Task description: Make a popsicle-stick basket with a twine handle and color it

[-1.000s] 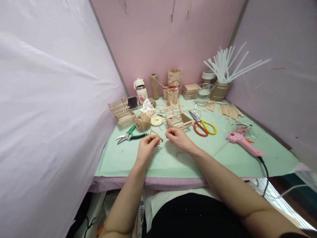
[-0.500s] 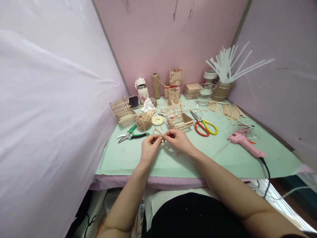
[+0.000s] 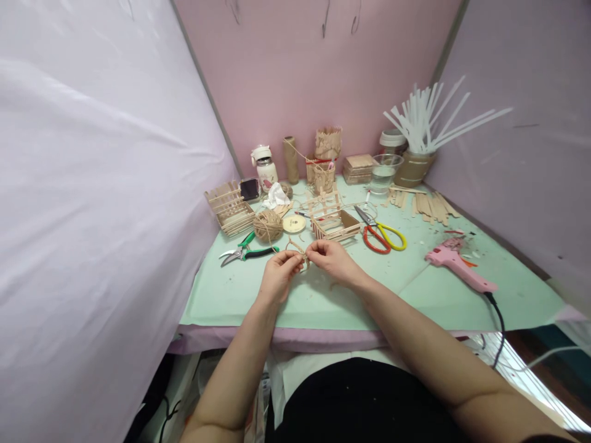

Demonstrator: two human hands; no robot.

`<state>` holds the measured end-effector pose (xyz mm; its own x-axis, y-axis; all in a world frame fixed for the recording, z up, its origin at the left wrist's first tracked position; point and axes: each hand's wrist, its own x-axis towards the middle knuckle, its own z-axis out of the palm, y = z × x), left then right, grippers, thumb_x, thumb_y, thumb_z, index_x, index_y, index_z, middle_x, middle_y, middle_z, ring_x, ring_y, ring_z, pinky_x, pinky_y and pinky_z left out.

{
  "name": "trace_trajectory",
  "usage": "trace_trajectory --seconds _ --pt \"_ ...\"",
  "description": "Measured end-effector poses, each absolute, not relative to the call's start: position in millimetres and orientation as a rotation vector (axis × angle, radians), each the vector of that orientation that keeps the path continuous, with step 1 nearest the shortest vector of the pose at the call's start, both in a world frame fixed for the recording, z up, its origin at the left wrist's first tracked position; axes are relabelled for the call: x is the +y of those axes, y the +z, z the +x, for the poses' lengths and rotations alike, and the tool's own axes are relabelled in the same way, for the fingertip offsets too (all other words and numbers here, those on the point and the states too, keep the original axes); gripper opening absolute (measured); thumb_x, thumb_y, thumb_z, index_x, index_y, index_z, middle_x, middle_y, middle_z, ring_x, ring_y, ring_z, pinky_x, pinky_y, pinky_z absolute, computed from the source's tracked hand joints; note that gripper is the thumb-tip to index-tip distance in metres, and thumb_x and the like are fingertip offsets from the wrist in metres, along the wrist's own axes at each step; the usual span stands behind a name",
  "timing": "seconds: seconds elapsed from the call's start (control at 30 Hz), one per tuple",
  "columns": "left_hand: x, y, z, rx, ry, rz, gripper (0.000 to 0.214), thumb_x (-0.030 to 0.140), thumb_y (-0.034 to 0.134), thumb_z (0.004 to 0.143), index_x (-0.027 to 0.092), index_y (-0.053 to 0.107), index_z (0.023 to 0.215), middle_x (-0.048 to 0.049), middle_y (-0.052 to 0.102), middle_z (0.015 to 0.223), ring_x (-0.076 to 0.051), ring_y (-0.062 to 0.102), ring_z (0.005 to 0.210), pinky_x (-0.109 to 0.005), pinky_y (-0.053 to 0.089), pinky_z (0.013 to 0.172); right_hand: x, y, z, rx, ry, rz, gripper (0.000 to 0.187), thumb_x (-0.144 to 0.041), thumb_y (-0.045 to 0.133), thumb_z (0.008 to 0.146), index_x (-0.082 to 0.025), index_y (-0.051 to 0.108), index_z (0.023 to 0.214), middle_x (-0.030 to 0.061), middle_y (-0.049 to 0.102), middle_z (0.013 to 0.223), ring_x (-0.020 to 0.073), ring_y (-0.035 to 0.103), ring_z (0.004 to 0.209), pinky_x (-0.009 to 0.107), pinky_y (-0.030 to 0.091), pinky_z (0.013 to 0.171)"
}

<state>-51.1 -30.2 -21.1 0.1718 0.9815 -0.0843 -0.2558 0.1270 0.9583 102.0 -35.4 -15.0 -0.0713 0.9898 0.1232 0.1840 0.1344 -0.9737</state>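
Between my hands is a short looped length of brown twine [image 3: 295, 245], pinched near the front middle of the table. My left hand [image 3: 279, 272] grips it from the left with thumb and fingertips. From the right, my right hand [image 3: 333, 259] pinches it too, the fingertips of both hands almost meeting. A strand runs from my left hand toward the ball of twine [image 3: 268, 226] just behind. Pruning shears [image 3: 247, 253] with green and black handles lie left of my left hand. Behind my right hand stands a small wooden-stick basket [image 3: 335, 224].
Scissors [image 3: 381, 237] with red and yellow handles lie to the right. Farther right is a pink glue gun [image 3: 462, 266] with a black cord. A second stick basket [image 3: 231, 212], a bottle [image 3: 265, 172], a water cup [image 3: 384, 178] and loose wooden sticks [image 3: 431, 206] stand or lie behind.
My left hand has turned slightly and its fingers have shifted on the twine. My right hand stays nearly in place. The other things have not moved.
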Motion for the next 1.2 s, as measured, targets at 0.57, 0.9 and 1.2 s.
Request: trace_trajectory --seconds 0.57,0.9,1.2 --pt "-29.7 -23.6 -53.3 1.156 1.183 1.359 0.016 0.030 0.069 0.071 0.015 0.070 0.074 -0.0013 0.066 0.065 -0.013 0.058 0.062 -0.024 0.044 0.062 -33.8 -18.4 101.7 -1.528 0.916 -1.278 0.016 -0.028 0.056 0.074 -0.016 0.066 0.070 -0.0003 0.065 0.067 0.0121 0.053 0.062 0.024 0.040 0.061" --pt "-30.8 -24.7 -53.0 1.159 1.200 1.390 0.017 0.031 0.070 0.071 0.015 0.069 0.074 -0.0019 0.068 0.068 -0.013 0.059 0.063 -0.024 0.045 0.063 -36.2 -15.1 100.3 -1.549 0.865 -1.308 0.014 -0.026 0.056 0.073 -0.017 0.066 0.070 -0.0004 0.065 0.066 0.0123 0.054 0.061 0.024 0.041 0.061" --pt "-30.3 -23.3 -53.3 1.125 1.172 1.308 0.015 0.030 0.073 0.065 0.016 0.069 0.068 -0.0011 0.065 0.063 -0.013 0.055 0.061 -0.025 0.044 0.062 -36.3 -13.7 103.1 -1.488 1.037 -1.259 0.014 -0.028 0.058 0.071 -0.017 0.065 0.067 -0.0020 0.061 0.061 0.0102 0.048 0.057 0.022 0.036 0.055"
